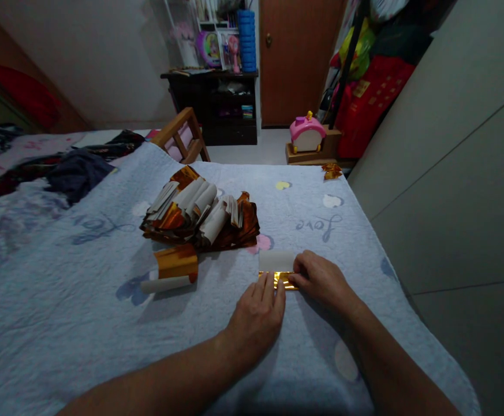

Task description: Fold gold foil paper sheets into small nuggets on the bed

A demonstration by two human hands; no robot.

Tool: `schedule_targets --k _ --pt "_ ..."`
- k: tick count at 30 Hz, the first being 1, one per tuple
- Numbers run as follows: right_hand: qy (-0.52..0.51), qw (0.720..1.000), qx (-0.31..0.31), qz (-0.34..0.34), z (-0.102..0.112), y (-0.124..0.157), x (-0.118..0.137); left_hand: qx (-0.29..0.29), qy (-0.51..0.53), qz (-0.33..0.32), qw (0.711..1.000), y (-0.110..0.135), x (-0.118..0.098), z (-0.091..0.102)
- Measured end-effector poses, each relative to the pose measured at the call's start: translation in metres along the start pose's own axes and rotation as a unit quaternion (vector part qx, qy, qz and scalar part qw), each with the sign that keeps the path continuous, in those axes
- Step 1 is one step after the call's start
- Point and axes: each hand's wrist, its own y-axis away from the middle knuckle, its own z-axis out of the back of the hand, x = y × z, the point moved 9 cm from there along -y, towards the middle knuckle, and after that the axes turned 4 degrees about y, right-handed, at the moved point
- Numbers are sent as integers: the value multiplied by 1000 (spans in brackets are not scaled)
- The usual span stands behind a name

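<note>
"Where is the gold-and-white sheet (276,263)?"
"On a pale-blue bedspread (217,315), left hand (258,312) spread flat over it, right hand (321,276) curled at its edge (grip unclear)."
"Beyond?"
"A paper pile (212,222); a dark cabinet (230,136) shelving small blue items (247,111)."

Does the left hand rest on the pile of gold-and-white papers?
No, the left hand rests on a gold-and-white paper sheet right of the pile.

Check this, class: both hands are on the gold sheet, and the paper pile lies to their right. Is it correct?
Wrong side: the head view shows the paper pile to their left. The left hand and right hand are on the gold sheet.
</note>
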Motion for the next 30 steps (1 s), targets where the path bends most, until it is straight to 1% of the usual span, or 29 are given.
schedule_targets --k 6,9,10,12,15,17,20,26,30 --pt "-6 1000 5 -19 1 0 -1 -8 7 8 1000 1 3 1" --pt "-11 1000 2 -24 2 1 -1 -11 52 6 999 -4 11 5" --pt "-11 1000 0 -26 3 2 -1 -6 78 18 997 -6 18 6" --pt "-9 1000 -5 -29 3 2 -1 25 125 73 989 -11 37 3" --pt "-3 999 -7 -33 3 3 -2 35 138 171 975 -13 66 4" --pt "1 999 -11 -34 3 3 -1 49 139 210 967 -11 76 2" --pt "12 999 -16 -35 4 3 -1 59 158 237 957 -8 81 -3" --pt "4 999 -18 -40 3 4 -1 21 236 266 934 -6 88 -6" --pt "-9 998 -7 -55 1 3 -4 16 280 281 918 -6 94 -13"
